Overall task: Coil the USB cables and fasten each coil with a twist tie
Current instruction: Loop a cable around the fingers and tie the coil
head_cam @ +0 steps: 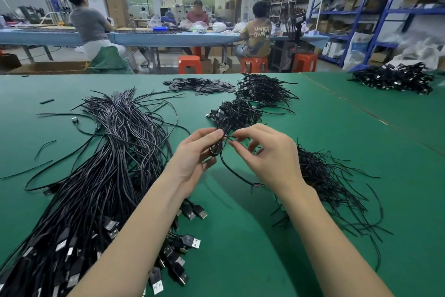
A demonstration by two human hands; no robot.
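Coiled cable [216, 148] upright in left hand [192, 152], tail [236, 174] trailing down-right

Small black cable coil [216, 148], loose tail hanging, twist tie [230, 138] at top.

Both bare forearms reach forward from the lower edge and converge toward the middle. The left hand [192, 157] is turned palm inward, its fingers curled and its thumb closed against the fingertips in a tight grip. The right hand [267, 152] faces it, nearly touching, with thumb and forefinger pinched together and the other fingers bent loosely beneath. Both wrists are raised.
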